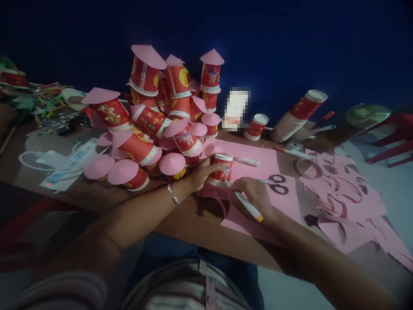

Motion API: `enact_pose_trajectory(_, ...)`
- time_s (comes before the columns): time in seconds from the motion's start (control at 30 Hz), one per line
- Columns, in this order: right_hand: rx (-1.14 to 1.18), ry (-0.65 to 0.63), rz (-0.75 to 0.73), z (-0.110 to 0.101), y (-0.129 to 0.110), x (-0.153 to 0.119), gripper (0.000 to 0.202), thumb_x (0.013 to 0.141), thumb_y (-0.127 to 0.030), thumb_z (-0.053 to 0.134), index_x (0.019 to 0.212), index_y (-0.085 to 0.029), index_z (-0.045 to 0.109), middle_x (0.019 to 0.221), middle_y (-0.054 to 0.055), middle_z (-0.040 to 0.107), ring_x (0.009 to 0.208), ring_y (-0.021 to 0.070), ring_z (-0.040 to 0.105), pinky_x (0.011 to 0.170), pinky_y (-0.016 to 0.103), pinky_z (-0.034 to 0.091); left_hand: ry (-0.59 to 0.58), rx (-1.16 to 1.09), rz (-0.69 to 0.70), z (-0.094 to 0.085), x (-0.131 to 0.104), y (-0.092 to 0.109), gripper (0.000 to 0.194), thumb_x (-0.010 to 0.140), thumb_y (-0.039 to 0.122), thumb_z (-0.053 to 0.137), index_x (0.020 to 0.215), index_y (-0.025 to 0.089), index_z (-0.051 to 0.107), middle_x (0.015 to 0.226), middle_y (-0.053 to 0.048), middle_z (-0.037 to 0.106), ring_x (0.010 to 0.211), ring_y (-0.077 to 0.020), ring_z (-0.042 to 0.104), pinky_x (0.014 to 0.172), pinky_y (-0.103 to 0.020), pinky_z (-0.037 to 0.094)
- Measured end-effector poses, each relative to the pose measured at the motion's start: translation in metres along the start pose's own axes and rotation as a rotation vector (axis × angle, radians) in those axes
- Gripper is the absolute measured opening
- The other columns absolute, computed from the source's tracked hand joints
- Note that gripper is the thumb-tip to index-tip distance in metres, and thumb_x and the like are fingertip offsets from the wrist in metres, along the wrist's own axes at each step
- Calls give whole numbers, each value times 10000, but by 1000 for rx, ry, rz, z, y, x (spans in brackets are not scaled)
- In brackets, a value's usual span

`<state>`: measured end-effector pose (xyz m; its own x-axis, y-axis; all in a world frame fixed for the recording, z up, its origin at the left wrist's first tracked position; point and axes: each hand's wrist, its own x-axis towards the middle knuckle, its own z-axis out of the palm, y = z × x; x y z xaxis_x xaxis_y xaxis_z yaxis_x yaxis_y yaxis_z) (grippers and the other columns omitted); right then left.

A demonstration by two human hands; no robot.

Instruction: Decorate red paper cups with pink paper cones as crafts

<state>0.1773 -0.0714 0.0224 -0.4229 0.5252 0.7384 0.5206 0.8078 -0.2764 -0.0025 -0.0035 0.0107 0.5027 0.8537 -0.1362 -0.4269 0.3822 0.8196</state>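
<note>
Left hand (203, 173) near curled right hand (254, 193)

Red cup (225, 173), white-topped, multicoloured print; white pen (249, 206), orange end.
Pink paper sheet (270, 157), pink cones (148, 56), stacked cups (178, 82) red with gold, dark blue wall (290, 43), brown table (180, 224), striped shirt (180, 288), silver bracelet (176, 200).

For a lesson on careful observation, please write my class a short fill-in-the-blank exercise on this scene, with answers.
1. The cup in the left hand is mainly coloured ____.
2. The pen is held in the person's ____.
3. The cones on the stacked cups are coloured ____.
4. The power strip lies on the picture's ____ side.

Answers: red; right hand; pink; left.
</note>
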Motion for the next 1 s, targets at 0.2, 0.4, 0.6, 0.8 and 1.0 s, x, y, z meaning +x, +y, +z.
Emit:
enact_pose_trajectory(0.2,-29,15,-15,0,1,1,115,897,-103,610,898,-209,568,733,10,677,614,149,621,585,266,471,9,-17,-2,-1,1,-1,451,698,307,853,1076,141,672,908,-41,716,789,-159,655,777,-310,517)
enact_pose_trajectory(0.4,-60,17,-16,-2,1,3,101,918,-107,587,908,-205,566,731,9,668,617,142,618,582,255,474,10,-33,-14,-2,1,-1,437,707,293,847,1080,142,673,910,-41,716,811,-161,656,790,-304,508)
enact_pose_trajectory(0.6,-83,14,-12,-3,0,3,91,921,-117,590,891,-196,558,714,14,656,604,142,604,579,259,462,11,-44,-5,-3,1,-2,451,708,296,844,1096,147,667,928,-42,719,820,-165,661,794,-306,502)
enact_pose_trajectory(0.8,-68,8,-12,-1,1,0,79,919,-128,592,902,-201,567,725,15,662,611,145,603,579,264,459,21,-50,6,-1,1,0,462,697,299,849,1092,144,666,920,-50,723,817,-167,662,796,-307,504)
enact_pose_trajectory(1.0,-42,6,0,-2,-1,1,100,895,-114,604,880,-205,565,712,10,658,588,145,593,567,267,447,19,-44,4,-1,1,0,454,697,306,851,1082,147,669,916,-46,718,819,-171,660,797,-322,516)
